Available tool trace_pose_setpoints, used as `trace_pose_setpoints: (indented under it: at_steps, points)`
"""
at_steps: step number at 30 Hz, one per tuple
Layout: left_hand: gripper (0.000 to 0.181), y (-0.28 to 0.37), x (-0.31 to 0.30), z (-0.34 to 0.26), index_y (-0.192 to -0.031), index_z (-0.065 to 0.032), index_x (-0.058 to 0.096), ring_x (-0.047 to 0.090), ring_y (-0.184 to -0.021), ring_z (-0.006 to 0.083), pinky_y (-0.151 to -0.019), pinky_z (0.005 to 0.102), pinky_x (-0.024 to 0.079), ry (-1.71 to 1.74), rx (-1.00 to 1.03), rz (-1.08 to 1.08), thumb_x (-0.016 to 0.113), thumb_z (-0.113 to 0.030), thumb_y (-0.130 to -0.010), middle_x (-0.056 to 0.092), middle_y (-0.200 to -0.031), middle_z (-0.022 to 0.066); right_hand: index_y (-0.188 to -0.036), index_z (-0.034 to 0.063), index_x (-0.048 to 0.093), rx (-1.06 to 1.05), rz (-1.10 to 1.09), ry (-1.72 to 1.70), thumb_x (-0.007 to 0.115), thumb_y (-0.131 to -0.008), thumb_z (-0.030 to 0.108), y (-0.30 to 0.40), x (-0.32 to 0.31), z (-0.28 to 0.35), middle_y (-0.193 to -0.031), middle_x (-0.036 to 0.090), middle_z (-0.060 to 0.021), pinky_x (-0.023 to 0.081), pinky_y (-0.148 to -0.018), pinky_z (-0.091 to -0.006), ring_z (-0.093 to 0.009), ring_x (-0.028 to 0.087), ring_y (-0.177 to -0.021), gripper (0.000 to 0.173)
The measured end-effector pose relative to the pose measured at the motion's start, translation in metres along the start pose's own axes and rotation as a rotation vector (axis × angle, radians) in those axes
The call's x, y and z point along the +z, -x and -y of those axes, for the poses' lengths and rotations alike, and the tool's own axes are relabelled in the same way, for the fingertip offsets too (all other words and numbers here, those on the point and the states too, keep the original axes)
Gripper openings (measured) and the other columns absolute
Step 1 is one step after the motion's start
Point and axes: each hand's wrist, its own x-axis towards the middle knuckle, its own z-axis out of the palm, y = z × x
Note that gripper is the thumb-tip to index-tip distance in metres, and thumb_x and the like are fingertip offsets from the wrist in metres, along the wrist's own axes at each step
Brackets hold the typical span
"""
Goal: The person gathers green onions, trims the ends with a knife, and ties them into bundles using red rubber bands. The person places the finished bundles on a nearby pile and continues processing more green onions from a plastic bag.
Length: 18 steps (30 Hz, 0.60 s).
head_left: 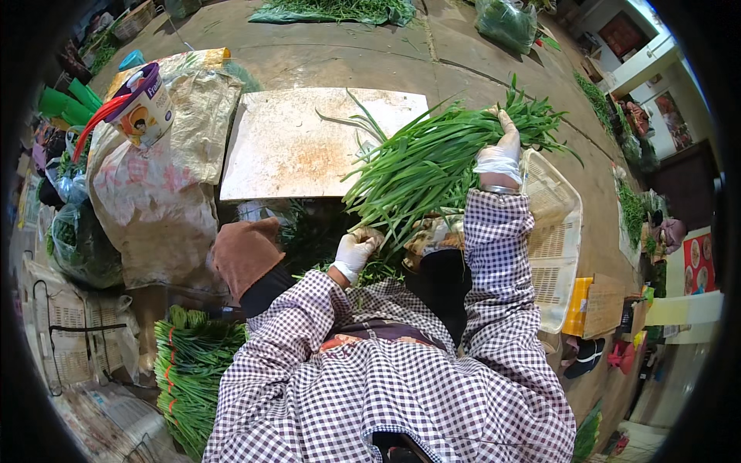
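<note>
My right hand (502, 144), wrapped in white at the palm and wrist, grips a large loose bunch of long flat green leaves, probably garlic chives (417, 168). The bunch slants down to the left, its leaf ends fanned out over the right edge of a stained white board (283, 150). At the lower ends, my left hand (356, 250), also wrapped in white, has its fingers curled closed on some leaf ends. Exactly what lies between those fingertips is hidden. Loose green trimmings (379, 273) lie in my lap below.
Left of the board, a printed plastic tub (142, 113) with red ties stands on a sack-covered surface (156, 197). Banded green bundles (194, 370) are stacked at lower left. A cream plastic crate (550, 243) stands by my right arm. Filled plastic bags (506, 26) sit farther off.
</note>
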Motion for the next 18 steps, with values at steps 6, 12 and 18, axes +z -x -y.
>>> trace_pose_setpoints:
  at_steps: [6,12,18]
  points:
    - [0.013,0.022,-0.031,-0.034,-0.083,-0.0049,0.067,0.065,-0.073,0.0216,-0.065,0.0342,0.05,-1.064,-0.329,0.097,0.069,-0.016,-0.078,0.068,-0.085,0.0148,-0.081,0.0059,0.065,-0.028,0.027,-0.034,0.06,-0.087,0.015,0.0,0.0,0.004,-0.079,0.065,-0.0057,0.053,-0.068,-0.0385,-0.022,0.061,-0.071,0.012]
    - [0.034,0.037,-0.01,-0.058,-0.101,-0.003,0.063,0.047,-0.069,0.005,-0.064,0.0197,0.042,-0.247,0.256,-0.328,0.079,-0.005,-0.072,0.055,-0.08,-0.004,-0.082,0.004,0.064,-0.027,0.038,0.003,0.061,-0.087,0.015,0.02,0.012,0.009,-0.08,0.064,-0.0053,0.053,-0.07,-0.0367,-0.02,0.061,-0.074,0.013]
    - [0.023,0.013,0.009,-0.084,-0.091,-0.0015,0.067,0.047,-0.065,0.0081,-0.059,0.0224,0.041,-0.455,0.244,-0.253,0.078,-0.005,-0.072,0.049,-0.079,-0.0001,-0.081,0.0046,0.063,0.019,0.094,-0.102,0.062,-0.087,0.015,0.021,0.018,-0.005,-0.077,0.063,-0.0064,0.053,-0.07,-0.0364,-0.02,0.061,-0.073,0.012]
